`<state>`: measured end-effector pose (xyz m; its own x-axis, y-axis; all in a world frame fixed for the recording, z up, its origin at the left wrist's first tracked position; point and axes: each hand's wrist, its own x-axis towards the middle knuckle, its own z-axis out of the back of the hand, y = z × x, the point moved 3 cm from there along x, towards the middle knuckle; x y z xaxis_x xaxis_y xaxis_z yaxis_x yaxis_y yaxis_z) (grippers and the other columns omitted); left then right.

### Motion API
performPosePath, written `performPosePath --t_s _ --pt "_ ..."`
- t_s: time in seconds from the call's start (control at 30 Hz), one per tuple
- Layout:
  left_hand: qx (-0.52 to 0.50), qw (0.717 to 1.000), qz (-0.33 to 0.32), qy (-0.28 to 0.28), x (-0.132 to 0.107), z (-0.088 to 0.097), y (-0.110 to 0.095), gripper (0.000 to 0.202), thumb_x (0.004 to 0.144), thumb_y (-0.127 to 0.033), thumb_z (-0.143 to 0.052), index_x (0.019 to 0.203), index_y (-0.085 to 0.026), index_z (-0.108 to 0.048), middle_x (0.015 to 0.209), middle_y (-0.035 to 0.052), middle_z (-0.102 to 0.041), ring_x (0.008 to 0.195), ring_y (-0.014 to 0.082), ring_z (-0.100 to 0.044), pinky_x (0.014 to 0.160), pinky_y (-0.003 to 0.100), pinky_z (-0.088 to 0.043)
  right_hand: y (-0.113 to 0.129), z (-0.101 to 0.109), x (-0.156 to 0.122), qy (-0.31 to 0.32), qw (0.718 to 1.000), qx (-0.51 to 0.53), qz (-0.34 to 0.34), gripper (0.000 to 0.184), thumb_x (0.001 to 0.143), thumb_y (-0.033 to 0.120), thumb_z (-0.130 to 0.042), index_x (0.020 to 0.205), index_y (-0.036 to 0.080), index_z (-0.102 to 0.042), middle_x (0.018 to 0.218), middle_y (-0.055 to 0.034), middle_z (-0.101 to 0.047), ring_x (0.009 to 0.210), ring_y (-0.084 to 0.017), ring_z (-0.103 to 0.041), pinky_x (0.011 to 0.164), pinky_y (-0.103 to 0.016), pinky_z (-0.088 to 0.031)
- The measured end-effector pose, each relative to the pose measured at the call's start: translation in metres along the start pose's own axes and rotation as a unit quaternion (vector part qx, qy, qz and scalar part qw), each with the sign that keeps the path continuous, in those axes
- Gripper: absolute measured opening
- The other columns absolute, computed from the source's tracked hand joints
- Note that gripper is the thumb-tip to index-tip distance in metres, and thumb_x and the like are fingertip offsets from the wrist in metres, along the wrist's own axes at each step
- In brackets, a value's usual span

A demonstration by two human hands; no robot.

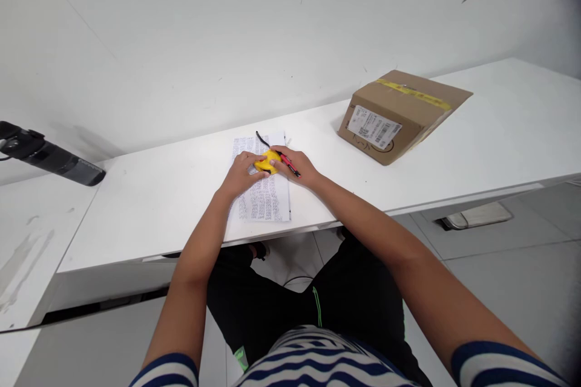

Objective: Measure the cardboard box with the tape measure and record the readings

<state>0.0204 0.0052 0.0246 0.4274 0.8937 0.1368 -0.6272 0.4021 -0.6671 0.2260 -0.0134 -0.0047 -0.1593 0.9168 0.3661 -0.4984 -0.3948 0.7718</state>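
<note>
A yellow tape measure (pixel 269 162) with a black wrist strap (pixel 262 138) is above a sheet of paper covered in writing (pixel 264 204). My left hand (pixel 241 173) grips its left side, thumb at the near edge and fingers along the top. From the right, my right hand (pixel 297 164) closes on the same tape measure. A red and black pen (pixel 289 164) lies slanted across my right hand, apparently held between the fingers. The far ends of the fingers are partly hidden.
To the right stands a tilted cardboard box (pixel 399 115) with a label and yellow tape. A dark bottle (pixel 54 157) is at the far left. The white table (pixel 158 199) runs along a white wall, its front edge just before my legs.
</note>
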Motion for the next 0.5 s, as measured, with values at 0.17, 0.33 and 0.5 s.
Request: performPosePath --t_s 0.17,0.33,0.5 --pt "0.011 1.000 -0.008 -0.007 -0.0002 0.0001 -0.0003 0.052 0.079 -0.036 -0.082 0.128 -0.031 -0.068 0.128 0.0052 -0.064 0.127 0.0263 -0.056 0.115 0.046 -0.043 0.0013 0.0013 -0.0005 -0.001 1.000 -0.001 0.006 0.052 0.097 0.052 -0.056 0.140 0.023 -0.062 0.115 -0.0071 -0.079 0.096 -0.024 -0.074 0.090 -0.037 -0.057" --pt "0.022 0.999 -0.012 -0.023 -0.0012 0.0016 -0.0023 0.052 0.079 -0.037 -0.082 0.126 -0.026 -0.062 0.133 0.0054 -0.066 0.127 0.0271 -0.057 0.112 0.045 -0.045 0.0019 0.0022 -0.0009 -0.002 1.000 -0.002 0.005 0.054 0.097 0.056 -0.054 0.139 0.023 -0.062 0.114 -0.0071 -0.079 0.094 -0.023 -0.074 0.088 -0.037 -0.057" --pt "0.064 0.997 -0.021 -0.025 -0.0015 0.0018 -0.0042 0.043 0.082 -0.041 -0.081 0.120 -0.027 -0.066 0.127 0.0055 -0.068 0.123 0.0280 -0.059 0.107 0.045 -0.047 0.0008 0.0018 -0.0011 -0.008 1.000 0.001 0.008 0.057 0.097 0.061 -0.052 0.139 0.023 -0.062 0.109 -0.0063 -0.080 0.092 -0.023 -0.073 0.086 -0.036 -0.057"
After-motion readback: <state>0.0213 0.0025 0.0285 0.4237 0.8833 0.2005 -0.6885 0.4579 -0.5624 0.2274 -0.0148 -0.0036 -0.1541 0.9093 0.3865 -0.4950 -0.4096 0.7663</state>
